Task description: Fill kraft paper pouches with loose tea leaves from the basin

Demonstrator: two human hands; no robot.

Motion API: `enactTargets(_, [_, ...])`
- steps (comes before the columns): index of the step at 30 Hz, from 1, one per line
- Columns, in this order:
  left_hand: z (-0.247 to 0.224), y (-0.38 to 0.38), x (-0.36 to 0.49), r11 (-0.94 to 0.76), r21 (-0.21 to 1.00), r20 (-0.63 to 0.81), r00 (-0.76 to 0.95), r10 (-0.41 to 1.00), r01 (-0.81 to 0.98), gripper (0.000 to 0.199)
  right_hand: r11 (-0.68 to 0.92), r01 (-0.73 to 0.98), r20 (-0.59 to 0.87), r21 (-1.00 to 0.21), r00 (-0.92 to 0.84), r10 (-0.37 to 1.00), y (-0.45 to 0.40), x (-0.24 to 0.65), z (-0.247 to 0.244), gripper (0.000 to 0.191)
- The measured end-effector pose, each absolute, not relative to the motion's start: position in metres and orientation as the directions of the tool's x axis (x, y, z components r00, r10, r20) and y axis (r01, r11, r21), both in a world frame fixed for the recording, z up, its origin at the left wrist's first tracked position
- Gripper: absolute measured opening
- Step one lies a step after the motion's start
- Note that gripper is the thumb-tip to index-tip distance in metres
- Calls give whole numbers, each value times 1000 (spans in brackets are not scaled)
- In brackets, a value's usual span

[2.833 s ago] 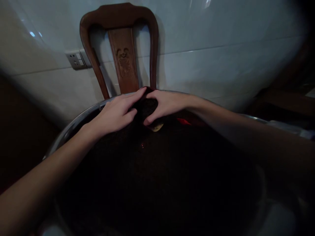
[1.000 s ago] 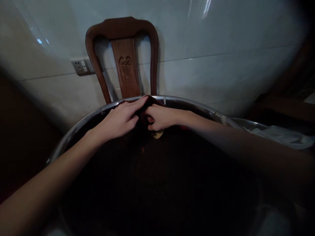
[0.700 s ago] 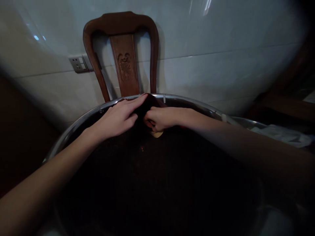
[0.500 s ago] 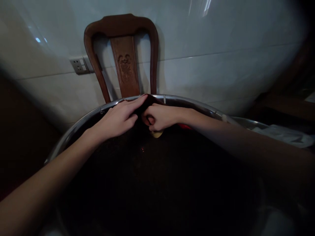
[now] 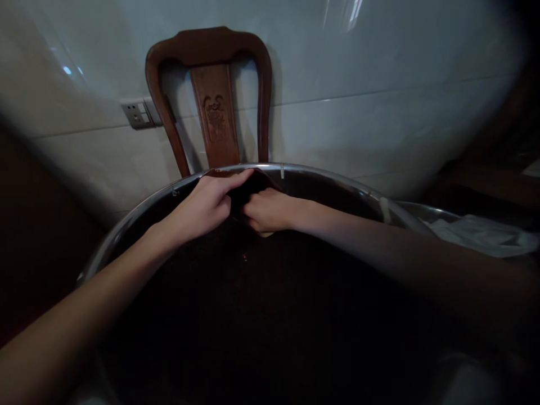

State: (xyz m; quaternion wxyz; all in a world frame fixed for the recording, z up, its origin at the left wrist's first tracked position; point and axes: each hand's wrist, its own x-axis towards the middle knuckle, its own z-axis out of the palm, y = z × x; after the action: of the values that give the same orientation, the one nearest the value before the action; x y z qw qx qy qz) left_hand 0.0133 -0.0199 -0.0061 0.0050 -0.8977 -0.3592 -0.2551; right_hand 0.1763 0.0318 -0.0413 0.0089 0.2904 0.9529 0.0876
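Metal rim (image 5: 333, 175) curves across the middle, edging a dark round surface (image 5: 274, 315); too dark to tell tub from table top. Both hands meet at the far side, just inside the rim.

Dark sheet (image 5: 265, 181), maybe a bag or cloth, sits between the hands with its peak up near the rim. Can't tell its full outline; it merges into the black below.

Left hand (image 5: 201, 207): palm down, index finger stretched along the sheet's upper edge, thumb tip apart from the index and lower. Other fingertips are hidden, so can't confirm a pinch. My read: index laid along the edge to keep it raised and steady, leaving space underneath for the other hand.

Right hand (image 5: 270, 211): curled, knuckles toward camera, tips turned down out of sight. Can't tell if they're clamped on anything. A sliver of yellow piece (image 5: 265, 234) shows directly under it, mostly covered. Hand is probably tucked that close because the work spot is small and shaded by the sheet.

Around: wooden chair (image 5: 215, 107) behind the rim, back against the tiled wall (image 5: 358, 129); socket (image 5: 138, 115) left of it. Clear plastic (image 5: 485, 235) lies at the right, outside the rim, well apart from both hands. Tiny red glint (image 5: 245, 257) in the dark, nearer the camera; source unclear.
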Motion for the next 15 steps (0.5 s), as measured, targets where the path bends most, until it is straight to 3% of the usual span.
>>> enactTargets(5, [-2, -20, 12, -718, 282, 487, 550, 678, 636, 68, 793, 567, 112, 225, -823, 557, 36, 176, -40, 33])
enactTargets(15, [-4, -20, 15, -748, 206, 457, 613, 644, 631, 68, 791, 537, 139, 292, -842, 521, 41, 178, -48, 36])
